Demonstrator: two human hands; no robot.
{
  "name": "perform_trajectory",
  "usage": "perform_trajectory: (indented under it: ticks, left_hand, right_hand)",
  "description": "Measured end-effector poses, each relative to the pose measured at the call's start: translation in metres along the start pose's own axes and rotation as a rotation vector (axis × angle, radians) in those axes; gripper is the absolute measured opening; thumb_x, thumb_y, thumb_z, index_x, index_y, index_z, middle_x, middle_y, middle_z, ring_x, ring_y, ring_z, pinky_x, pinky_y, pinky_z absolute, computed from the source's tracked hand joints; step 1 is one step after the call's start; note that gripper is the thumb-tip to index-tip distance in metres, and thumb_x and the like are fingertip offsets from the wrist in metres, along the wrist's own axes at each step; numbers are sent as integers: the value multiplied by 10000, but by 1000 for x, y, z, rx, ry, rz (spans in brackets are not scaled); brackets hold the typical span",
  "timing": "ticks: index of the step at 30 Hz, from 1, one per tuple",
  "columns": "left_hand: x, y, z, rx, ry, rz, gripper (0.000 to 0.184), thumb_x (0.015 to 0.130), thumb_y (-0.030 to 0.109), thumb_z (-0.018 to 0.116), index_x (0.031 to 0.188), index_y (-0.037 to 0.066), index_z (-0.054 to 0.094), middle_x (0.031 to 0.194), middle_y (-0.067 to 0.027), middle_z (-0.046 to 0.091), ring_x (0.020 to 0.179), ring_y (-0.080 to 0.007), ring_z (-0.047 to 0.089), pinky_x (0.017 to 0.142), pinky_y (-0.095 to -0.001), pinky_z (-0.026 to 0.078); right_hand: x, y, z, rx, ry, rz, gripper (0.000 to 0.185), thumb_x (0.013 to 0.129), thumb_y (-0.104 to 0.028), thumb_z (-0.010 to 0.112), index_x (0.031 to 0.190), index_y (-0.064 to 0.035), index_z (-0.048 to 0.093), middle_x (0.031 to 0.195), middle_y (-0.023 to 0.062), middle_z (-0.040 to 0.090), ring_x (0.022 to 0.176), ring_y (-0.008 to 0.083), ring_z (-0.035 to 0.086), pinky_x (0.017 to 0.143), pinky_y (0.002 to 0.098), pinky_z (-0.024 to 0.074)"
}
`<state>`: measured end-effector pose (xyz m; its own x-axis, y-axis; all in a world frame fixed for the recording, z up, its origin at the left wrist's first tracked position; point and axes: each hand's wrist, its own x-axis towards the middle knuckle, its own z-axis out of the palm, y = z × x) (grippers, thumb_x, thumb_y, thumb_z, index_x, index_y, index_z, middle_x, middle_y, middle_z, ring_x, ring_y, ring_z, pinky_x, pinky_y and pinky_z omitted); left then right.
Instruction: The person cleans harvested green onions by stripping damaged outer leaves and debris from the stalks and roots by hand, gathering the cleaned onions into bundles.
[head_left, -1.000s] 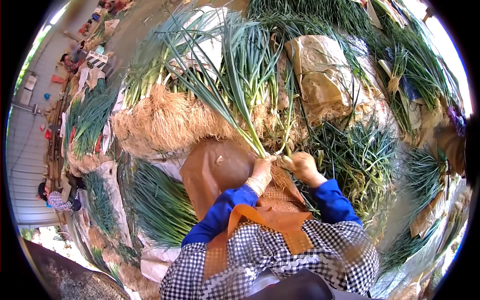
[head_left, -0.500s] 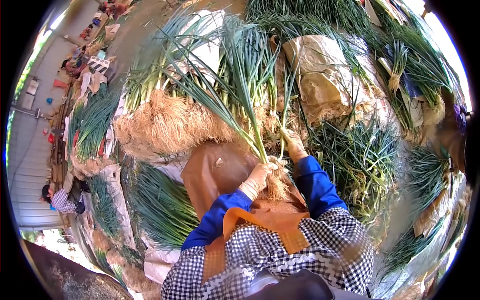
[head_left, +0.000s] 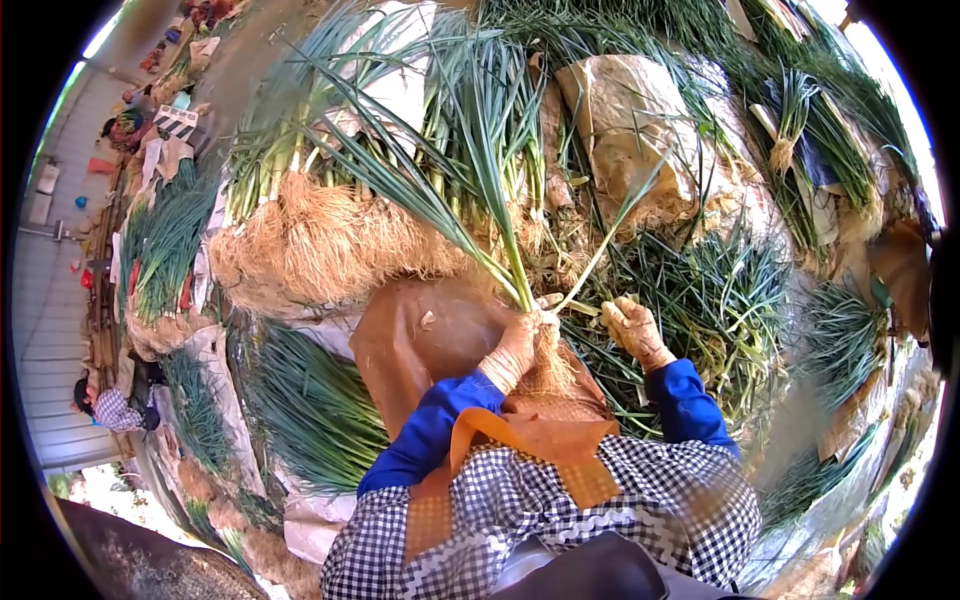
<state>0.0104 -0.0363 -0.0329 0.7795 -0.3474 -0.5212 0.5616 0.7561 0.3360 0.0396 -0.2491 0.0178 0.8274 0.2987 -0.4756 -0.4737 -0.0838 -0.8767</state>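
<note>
My left hand (head_left: 513, 347) is closed round the lower stalks of a few spring onions (head_left: 508, 245), held upright above my lap. Their pale roots (head_left: 551, 368) hang down beside the fingers, and their long green leaves fan up and to the left. A single bent leaf (head_left: 612, 243) slants off to the right from near the grip. Apart from the bunch, my right hand (head_left: 637, 331) is curled closed over a heap of loose green leaves (head_left: 715, 310). Whether something is pinched in it I cannot make out.
Rooted spring onions (head_left: 330, 225) lie in a row ahead, roots toward me. A brown sheet (head_left: 420, 320) covers my lap. More green bunches (head_left: 310, 410) lie at the left. A tan sack (head_left: 630, 125) stands ahead right. Another person (head_left: 115, 408) is far left.
My right hand has moved right and down, away from the bunch, toward the loose leaves. One leaf now leans further right. My left hand keeps its grip on the spring onions.
</note>
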Motion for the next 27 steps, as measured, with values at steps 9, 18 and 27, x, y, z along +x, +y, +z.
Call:
perform_trajectory:
  ticks: [9, 18, 27]
  left_hand:
    - [-4, -1, -5, 23, 145, 54, 197, 784, 32, 523, 979, 2, 513, 707, -100, 550, 597, -214, 566, 558, -344, 514]
    - [-5, -5, 9, 391, 213, 99, 122, 801, 67, 555, 913, 17, 554, 730, -57, 580, 607, -132, 560, 540, -244, 463]
    - [-5, -6, -27, 391, 141, -132, 199, 818, 140, 507, 965, 25, 574, 705, 2, 572, 662, -81, 515, 636, -233, 405]
  right_hand:
    - [32, 19, -70, 175, 907, -559, 386, 906, -408, 449, 838, -55, 589, 759, 62, 607, 590, 101, 517, 548, 206, 405]
    - [38, 10, 53, -989, 211, -412, 318, 815, -410, 569, 744, -102, 605, 635, 123, 571, 629, 290, 588, 554, 366, 451]
    - [31, -38, 52, -1490, -441, -775, 302, 838, -407, 463, 762, -127, 547, 639, 53, 584, 575, 267, 595, 467, 376, 450]
